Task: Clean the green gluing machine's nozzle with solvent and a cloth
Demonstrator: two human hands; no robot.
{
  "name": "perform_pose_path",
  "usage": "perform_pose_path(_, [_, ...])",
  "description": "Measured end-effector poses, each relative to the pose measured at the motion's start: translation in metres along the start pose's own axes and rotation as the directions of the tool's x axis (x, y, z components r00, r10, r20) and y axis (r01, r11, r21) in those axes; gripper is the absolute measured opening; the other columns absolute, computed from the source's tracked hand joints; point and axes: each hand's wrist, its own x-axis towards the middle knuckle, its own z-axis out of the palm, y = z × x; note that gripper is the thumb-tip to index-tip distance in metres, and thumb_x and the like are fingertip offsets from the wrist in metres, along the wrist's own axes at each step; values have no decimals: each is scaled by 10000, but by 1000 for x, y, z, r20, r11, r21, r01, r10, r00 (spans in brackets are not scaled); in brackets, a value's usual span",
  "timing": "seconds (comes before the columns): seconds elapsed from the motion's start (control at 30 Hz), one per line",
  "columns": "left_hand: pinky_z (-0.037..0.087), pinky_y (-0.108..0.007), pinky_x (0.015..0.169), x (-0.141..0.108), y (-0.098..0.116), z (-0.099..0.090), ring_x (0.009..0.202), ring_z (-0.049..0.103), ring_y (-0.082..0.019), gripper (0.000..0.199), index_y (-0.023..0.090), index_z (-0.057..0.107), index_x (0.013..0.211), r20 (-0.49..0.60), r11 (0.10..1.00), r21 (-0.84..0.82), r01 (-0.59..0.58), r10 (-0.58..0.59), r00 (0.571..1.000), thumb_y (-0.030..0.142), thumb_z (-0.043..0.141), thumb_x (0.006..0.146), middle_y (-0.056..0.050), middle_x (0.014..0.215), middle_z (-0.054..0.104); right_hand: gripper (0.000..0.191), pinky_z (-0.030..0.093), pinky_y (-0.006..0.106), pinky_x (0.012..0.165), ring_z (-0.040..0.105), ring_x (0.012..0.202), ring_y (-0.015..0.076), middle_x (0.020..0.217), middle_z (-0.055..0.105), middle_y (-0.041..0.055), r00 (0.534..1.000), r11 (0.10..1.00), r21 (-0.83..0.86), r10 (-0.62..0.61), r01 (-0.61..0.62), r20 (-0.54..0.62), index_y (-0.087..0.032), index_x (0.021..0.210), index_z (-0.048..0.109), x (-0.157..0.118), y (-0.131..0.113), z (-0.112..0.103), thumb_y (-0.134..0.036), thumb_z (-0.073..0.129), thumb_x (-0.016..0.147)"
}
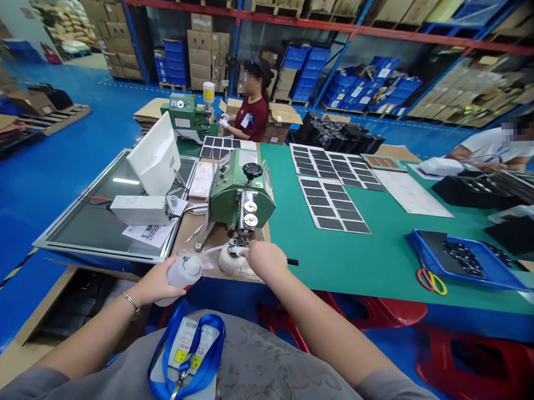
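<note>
My left hand is wrapped round a translucent white squeeze bottle, tilted so that its thin spout points right. The spout tip is close to a round white cup under the head of a green bench machine. On the cup's right side my right hand has its fingers closed at the small metal parts below the machine head. What they grip, if anything, is hidden. A black handle sticks out to the right behind my right wrist.
Sheets of black rectangles lie on the green table. A blue tray and scissors are at the right. A white monitor and grey box stand left. Two co-workers are across and right; red stools stand below.
</note>
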Motion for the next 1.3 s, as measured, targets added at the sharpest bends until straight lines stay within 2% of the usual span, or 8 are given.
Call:
perform_pose_path(0.1, [429,-380,926,-2,1,2,1038,565,-283,735,164,476,1203,0,1000,-2,-9,9,1000,332,759,546,-96,1145,599,343,447,328,703,602,899,261,964,640,138,1000,1000,8,-20,20,5,-192,970,631,7,-19,0,-476,499,830])
perform_pose_path(0.17, [421,-378,935,-3,1,1,1049,558,-283,731,166,479,1199,4,1000,5,-15,15,1000,333,761,546,-94,1151,597,349,446,326,704,599,906,261,956,643,129,1000,1000,7,-13,13,4,-198,974,629,6,-13,2,-489,507,824])
perform_pose_path(0.33, [432,-372,921,-8,-2,-3,1020,574,-268,733,175,472,1205,12,1000,-21,-20,20,1000,327,760,548,-79,1119,613,387,441,325,663,609,855,266,871,649,138,998,998,-19,62,-62,-27,-176,934,627,-7,22,6,-508,443,859])
perform_pose_path(0.57, [441,-385,919,-6,-3,2,1030,572,-275,763,181,478,1223,18,998,-28,-48,49,999,328,764,532,-82,1137,609,386,418,277,662,603,883,223,924,657,85,995,1000,-2,-15,15,-101,-227,956,620,-4,6,27,-549,433,854])
perform_pose_path(0.8, [452,-369,889,2,5,4,1000,581,-269,740,182,493,1196,24,999,24,-46,46,999,339,763,525,-73,1101,618,364,387,269,605,613,804,221,883,661,89,981,999,-12,48,-51,-187,-204,903,624,-24,54,40,-499,411,889])
perform_pose_path(0.93, [466,-355,835,10,6,5,950,596,-262,723,195,488,1190,43,994,104,-22,18,999,368,749,538,-63,1057,625,327,387,247,642,586,908,197,964,644,46,970,999,-3,-39,39,-240,-243,961,614,-27,43,56,-504,433,884])
perform_pose_path(1.03, [469,-347,799,17,6,7,921,604,-265,710,205,502,1162,37,986,164,-17,11,999,385,751,521,-58,1026,629,326,389,244,665,572,928,193,970,633,56,963,998,8,-58,62,-263,-235,988,612,-22,30,62,-494,442,884])
perform_pose_path(1.3, [480,-327,705,27,12,5,850,625,-277,684,210,544,1126,38,979,205,4,-12,999,455,735,517,-63,961,650,312,396,237,690,562,935,186,970,631,66,958,994,51,-80,98,-275,-221,992,613,-18,27,61,-469,457,885])
